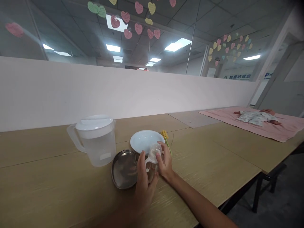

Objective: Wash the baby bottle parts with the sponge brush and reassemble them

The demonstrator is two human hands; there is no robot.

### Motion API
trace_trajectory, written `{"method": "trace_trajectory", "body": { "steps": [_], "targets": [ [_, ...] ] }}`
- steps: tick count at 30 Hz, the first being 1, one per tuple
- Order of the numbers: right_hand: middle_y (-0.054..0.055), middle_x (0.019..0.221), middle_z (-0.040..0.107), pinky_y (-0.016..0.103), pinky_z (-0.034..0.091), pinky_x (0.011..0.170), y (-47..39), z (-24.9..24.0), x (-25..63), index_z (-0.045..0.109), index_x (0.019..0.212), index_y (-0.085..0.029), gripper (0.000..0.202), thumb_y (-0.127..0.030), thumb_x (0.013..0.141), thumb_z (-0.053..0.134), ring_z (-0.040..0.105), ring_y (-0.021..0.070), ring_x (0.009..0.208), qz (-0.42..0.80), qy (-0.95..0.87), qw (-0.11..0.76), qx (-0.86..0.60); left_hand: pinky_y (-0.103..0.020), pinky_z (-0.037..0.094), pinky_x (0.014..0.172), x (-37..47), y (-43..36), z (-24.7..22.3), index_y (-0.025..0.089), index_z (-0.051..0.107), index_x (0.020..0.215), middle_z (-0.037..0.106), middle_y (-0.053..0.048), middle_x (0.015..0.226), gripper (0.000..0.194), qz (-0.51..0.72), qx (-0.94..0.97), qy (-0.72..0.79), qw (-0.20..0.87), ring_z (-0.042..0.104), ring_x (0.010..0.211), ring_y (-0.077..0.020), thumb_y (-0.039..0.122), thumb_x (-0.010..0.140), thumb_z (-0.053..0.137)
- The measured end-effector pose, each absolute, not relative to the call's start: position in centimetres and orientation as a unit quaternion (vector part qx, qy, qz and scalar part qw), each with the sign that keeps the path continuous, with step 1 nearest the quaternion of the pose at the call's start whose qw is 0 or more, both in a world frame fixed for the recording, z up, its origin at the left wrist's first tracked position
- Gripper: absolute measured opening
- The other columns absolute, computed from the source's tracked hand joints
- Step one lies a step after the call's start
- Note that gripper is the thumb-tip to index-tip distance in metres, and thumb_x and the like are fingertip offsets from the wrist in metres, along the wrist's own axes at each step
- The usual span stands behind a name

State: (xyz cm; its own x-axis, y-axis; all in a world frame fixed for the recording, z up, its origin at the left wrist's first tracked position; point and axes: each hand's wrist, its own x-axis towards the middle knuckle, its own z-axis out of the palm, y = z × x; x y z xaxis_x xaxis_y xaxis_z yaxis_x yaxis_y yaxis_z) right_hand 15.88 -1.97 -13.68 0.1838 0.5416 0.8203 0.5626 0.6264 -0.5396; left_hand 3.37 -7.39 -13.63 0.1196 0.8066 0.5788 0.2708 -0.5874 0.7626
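Note:
In front of me a small baby bottle with a clear domed cap and a white handle is held between both hands. My left hand is closed around its transparent lower part, fingers and thumb on either side. My right hand grips the cap end, with the thumb on the near side. The fingers partly cover the bottle. Just behind it sits a white bowl. To the left of my left hand lies a metal kidney dish.
A lidded translucent pitcher stands left of the dish. Beside the bowl lies a yellow-headed, green-stemmed object. On the far right, a baby-like figure lies on a pink cloth. A white partition borders the table's back.

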Motion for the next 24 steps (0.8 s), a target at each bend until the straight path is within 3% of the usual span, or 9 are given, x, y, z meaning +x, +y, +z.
{"method": "trace_trajectory", "body": {
  "steps": [5,9,12,16,24],
  "targets": [
    [0.011,0.107,0.061,0.04,0.048,0.081,-2.5,-12.4,16.7,0.05,0.116,-0.018,0.045,-0.047,0.08,0.049,0.059,0.0254,0.097,-0.002,-0.718,0.595,-0.361,-0.039,0.039,0.099,3.2,-6.8,-13.3,0.023,0.027,0.136,0.039,-0.011,0.137,0.065,0.524,0.685,0.386,0.327,0.039,0.126,-0.025,0.031,0.079,0.059],
    [0.009,0.097,0.064,0.035,0.051,0.07,-2.7,-12.0,17.2,0.051,0.113,-0.018,0.045,-0.048,0.079,0.05,0.062,0.0218,0.08,0.008,-0.728,0.579,-0.368,-0.036,0.047,0.086,3.0,-6.8,-12.9,0.022,0.04,0.129,0.053,-0.009,0.123,0.056,0.492,0.698,0.408,0.321,0.055,0.104,-0.0232,0.03,0.077,0.06],
    [0.008,0.092,0.064,0.034,0.051,0.068,-2.6,-12.1,17.3,0.052,0.11,-0.018,0.04,-0.046,0.081,0.048,0.062,0.0216,0.077,0.009,-0.715,0.592,-0.372,-0.033,0.049,0.081,2.8,-6.8,-13.0,0.023,0.04,0.131,0.053,-0.009,0.124,0.056,0.488,0.713,0.399,0.308,0.056,0.102,-0.0222,0.03,0.079,0.059],
    [0.009,0.091,0.064,0.034,0.05,0.067,-2.7,-12.2,17.0,0.051,0.109,-0.018,0.036,-0.043,0.084,0.045,0.062,0.0214,0.076,0.009,-0.699,0.606,-0.379,-0.033,0.047,0.086,2.8,-6.7,-13.3,0.024,0.039,0.132,0.051,-0.009,0.127,0.057,0.495,0.724,0.384,0.289,0.053,0.108,-0.0227,0.027,0.079,0.058],
    [0.015,0.108,0.06,0.048,0.048,0.081,-2.5,-13.7,16.9,0.044,0.124,-0.018,0.056,-0.056,0.084,0.036,0.06,0.0297,0.097,-0.134,-0.703,0.6,-0.357,-0.038,0.042,0.092,2.9,-6.6,-13.9,0.027,0.031,0.136,0.044,-0.01,0.132,0.058,0.511,0.729,0.368,0.27,0.047,0.114,-0.0236,0.026,0.083,0.053]
  ]
}}
